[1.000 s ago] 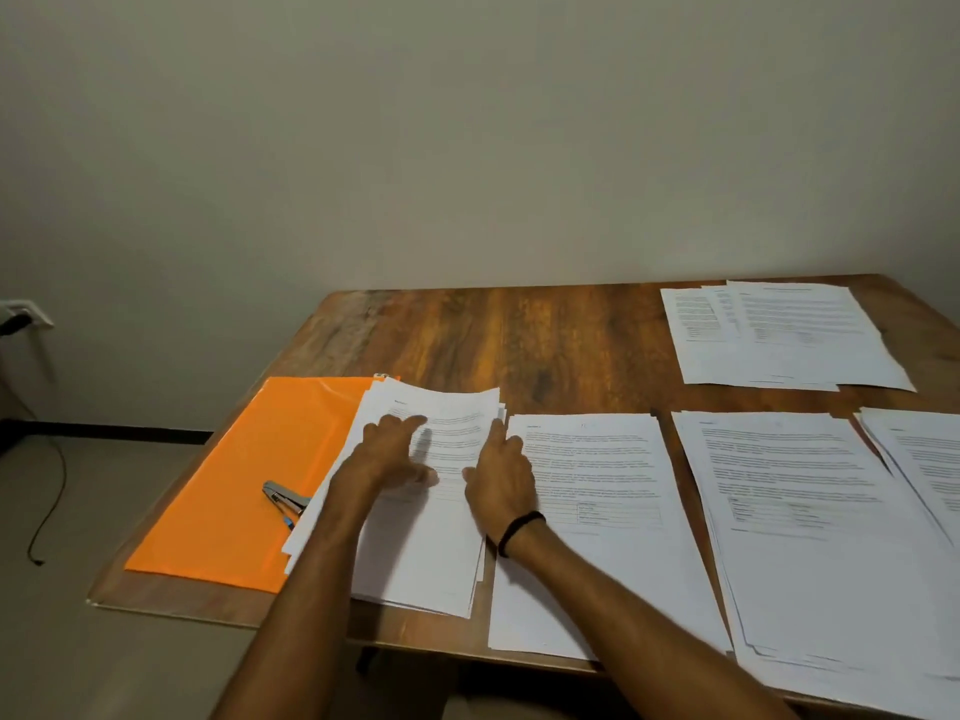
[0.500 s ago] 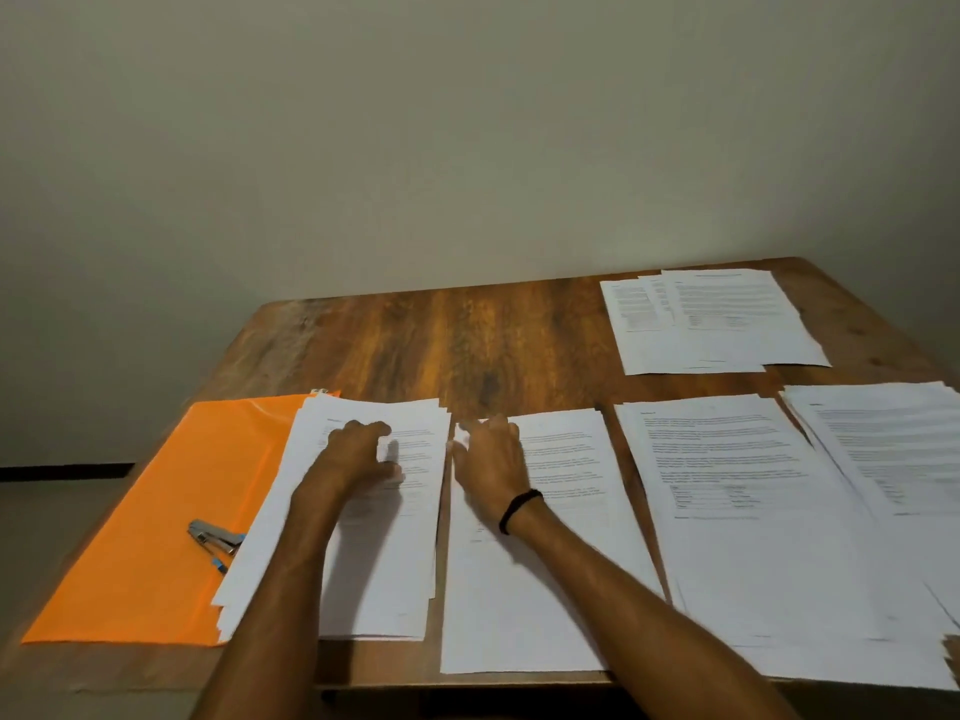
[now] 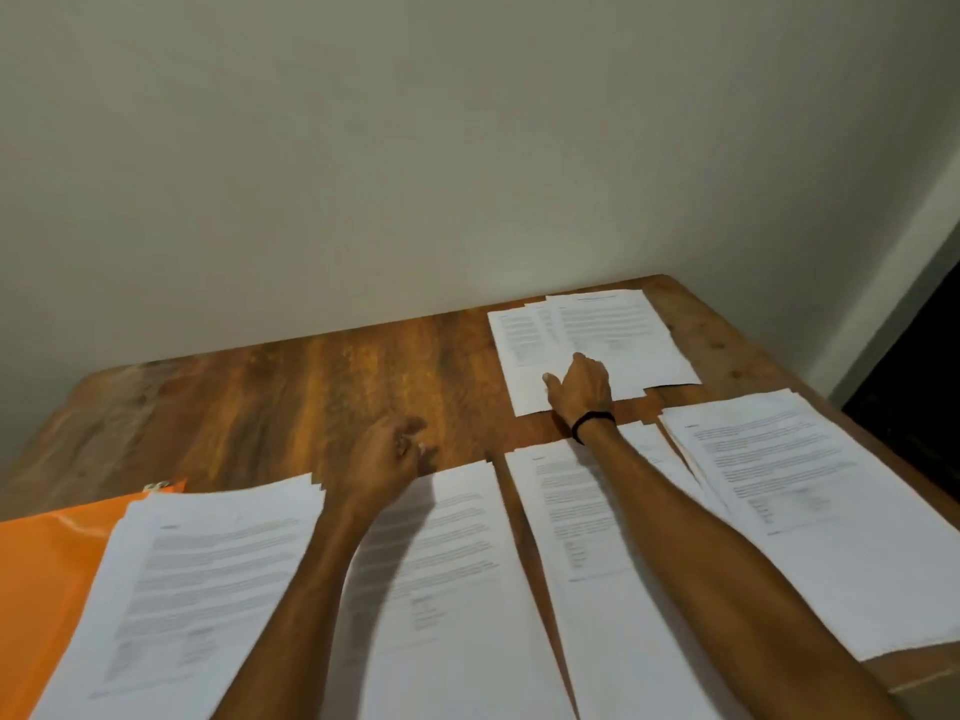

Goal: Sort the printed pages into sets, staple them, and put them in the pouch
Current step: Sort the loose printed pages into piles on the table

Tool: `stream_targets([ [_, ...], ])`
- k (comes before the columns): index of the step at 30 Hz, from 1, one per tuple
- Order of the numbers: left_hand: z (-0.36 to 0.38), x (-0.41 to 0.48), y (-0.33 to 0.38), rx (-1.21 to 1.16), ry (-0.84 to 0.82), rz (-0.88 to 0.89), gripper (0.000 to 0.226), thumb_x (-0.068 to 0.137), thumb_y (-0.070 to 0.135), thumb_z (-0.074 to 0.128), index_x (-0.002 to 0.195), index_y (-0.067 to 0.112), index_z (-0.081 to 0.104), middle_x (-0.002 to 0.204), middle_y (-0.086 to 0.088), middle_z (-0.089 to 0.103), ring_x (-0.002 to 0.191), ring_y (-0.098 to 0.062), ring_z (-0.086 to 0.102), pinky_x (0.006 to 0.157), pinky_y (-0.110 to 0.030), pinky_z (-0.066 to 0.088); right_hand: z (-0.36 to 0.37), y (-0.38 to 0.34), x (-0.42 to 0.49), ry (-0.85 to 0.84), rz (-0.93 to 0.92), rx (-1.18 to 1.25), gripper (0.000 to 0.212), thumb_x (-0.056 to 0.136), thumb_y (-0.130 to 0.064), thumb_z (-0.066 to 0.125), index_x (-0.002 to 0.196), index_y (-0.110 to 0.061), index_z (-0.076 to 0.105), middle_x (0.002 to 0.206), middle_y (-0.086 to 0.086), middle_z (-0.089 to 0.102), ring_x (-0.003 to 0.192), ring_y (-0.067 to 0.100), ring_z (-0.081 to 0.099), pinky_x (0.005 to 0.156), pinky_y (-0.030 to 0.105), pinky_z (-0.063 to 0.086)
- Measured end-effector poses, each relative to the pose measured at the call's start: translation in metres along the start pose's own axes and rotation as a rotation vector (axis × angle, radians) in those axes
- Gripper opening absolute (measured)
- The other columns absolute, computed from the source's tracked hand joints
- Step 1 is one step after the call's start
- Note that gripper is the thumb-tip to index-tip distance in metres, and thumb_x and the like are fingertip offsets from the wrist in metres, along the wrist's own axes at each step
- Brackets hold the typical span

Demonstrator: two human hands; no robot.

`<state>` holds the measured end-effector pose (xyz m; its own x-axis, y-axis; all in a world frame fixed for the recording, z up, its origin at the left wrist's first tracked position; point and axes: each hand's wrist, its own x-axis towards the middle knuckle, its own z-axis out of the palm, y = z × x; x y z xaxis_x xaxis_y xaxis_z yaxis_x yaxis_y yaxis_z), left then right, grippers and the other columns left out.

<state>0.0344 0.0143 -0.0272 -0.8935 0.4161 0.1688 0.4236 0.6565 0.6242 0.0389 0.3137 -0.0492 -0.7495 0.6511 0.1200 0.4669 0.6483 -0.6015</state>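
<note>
The right hand (image 3: pixel 582 389) lies flat on the near edge of the far pile (image 3: pixel 618 335) of printed pages, fingers straight and thumb spread to the side, pressing rather than pinching. A black wristband (image 3: pixel 592 422) sits at that wrist. The left hand (image 3: pixel 387 462) hangs over the bare tabletop (image 3: pixel 285 402) just beyond the near row, with its fingers loosely curled and nothing visible in them. The view is somewhat blurred there. The right forearm crosses above the third stack (image 3: pixel 571 517), but contact with it cannot be confirmed. The near row holds four stacks: the leftmost stack (image 3: pixel 208 574), the second stack (image 3: pixel 447 553), the third, and the fourth stack (image 3: pixel 810 501). The orange pouch (image 3: pixel 47 574) lies at the left end, partly under the leftmost stack. No stapler is in view. In my judgement the work is at the sorting stage, with nothing seen stapled or pouched. Several risks follow. The far pile is already fanned, so a flat-palm drag could slide only the top sheet and spread the rest, mixing page order. A forearm drawn back low could sweep sheets off the third stack into its neighbours, which lie close together. Pulling the pouch free would disturb the stack resting on it.
</note>
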Motion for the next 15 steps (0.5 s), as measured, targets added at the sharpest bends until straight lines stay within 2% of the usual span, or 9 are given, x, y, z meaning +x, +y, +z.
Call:
stream_targets([
  [2,0.017,0.014,0.009,-0.020,-0.026,-0.014,0.026,0.096,0.012,0.065,0.123,0.011,0.066,0.118,0.003,0.064,0.088,-0.003,0.061,0.065,-0.002,0.043,-0.008,0.019,0.025,-0.033,0.048,-0.067,0.077,0.091,-0.046,0.066,0.146,0.000,0.038,0.152,0.021,0.041,0.144,0.037,0.031,0.121,0.044,0.024],
  [5,0.037,0.031,0.018,-0.049,-0.054,-0.035,0.024,0.098,0.022,0.063,0.122,0.019,0.065,0.114,0.005,0.066,0.084,-0.004,0.061,0.070,-0.014,0.052,-0.015,0.043,0.051,-0.139,0.105,-0.221,0.098,0.090,-0.064,0.056,0.157,-0.006,0.016,0.165,0.017,0.014,0.153,0.035,0.008,0.124,0.048,0.009],
  [8,0.054,0.044,0.021,-0.060,-0.093,-0.070,0.020,0.100,0.024,0.058,0.120,0.020,0.062,0.112,0.001,0.067,0.088,-0.008,0.061,0.083,-0.025,0.056,-0.013,0.046,0.054,-0.207,0.062,-0.350,0.100,0.087,-0.078,0.041,0.157,-0.009,0.020,0.165,0.016,0.016,0.152,0.036,0.013,0.123,0.051,0.011],
  [11,0.068,0.054,0.023,-0.029,-0.104,-0.055,0.012,0.101,0.024,0.057,0.113,0.024,0.058,0.112,-0.002,0.066,0.091,-0.008,0.058,0.096,-0.033,0.053,0.002,0.026,0.033,-0.225,-0.033,-0.391,0.101,0.084,-0.082,0.037,0.156,-0.012,0.026,0.164,0.015,0.021,0.149,0.038,0.019,0.120,0.052,0.016],
  [12,0.073,0.056,0.024,-0.011,-0.090,-0.036,0.015,0.100,0.025,0.058,0.115,0.023,0.057,0.115,-0.003,0.065,0.094,-0.008,0.058,0.101,-0.035,0.050,0.010,0.017,0.023,-0.238,-0.059,-0.390,0.101,0.084,-0.082,0.036,0.156,-0.012,0.026,0.164,0.015,0.020,0.149,0.038,0.019,0.120,0.052,0.016],
  [14,0.081,0.063,0.026,0.052,-0.048,-0.008,0.038,0.099,0.032,0.058,0.135,0.021,0.054,0.137,-0.005,0.058,0.118,-0.018,0.056,0.112,-0.035,0.039,0.025,-0.004,0.000,-0.252,-0.091,-0.397,0.100,0.085,-0.081,0.036,0.156,-0.012,0.025,0.164,0.016,0.020,0.149,0.039,0.018,0.119,0.052,0.015],
  [15,0.084,0.067,0.027,0.112,-0.027,-0.020,0.047,0.099,0.038,0.057,0.142,0.022,0.048,0.147,-0.004,0.050,0.130,-0.022,0.050,0.113,-0.036,0.035,0.032,-0.014,-0.010,-0.256,-0.108,-0.403,0.097,0.087,-0.080,0.036,0.155,-0.012,0.027,0.163,0.017,0.022,0.147,0.040,0.020,0.119,0.052,0.017],
])
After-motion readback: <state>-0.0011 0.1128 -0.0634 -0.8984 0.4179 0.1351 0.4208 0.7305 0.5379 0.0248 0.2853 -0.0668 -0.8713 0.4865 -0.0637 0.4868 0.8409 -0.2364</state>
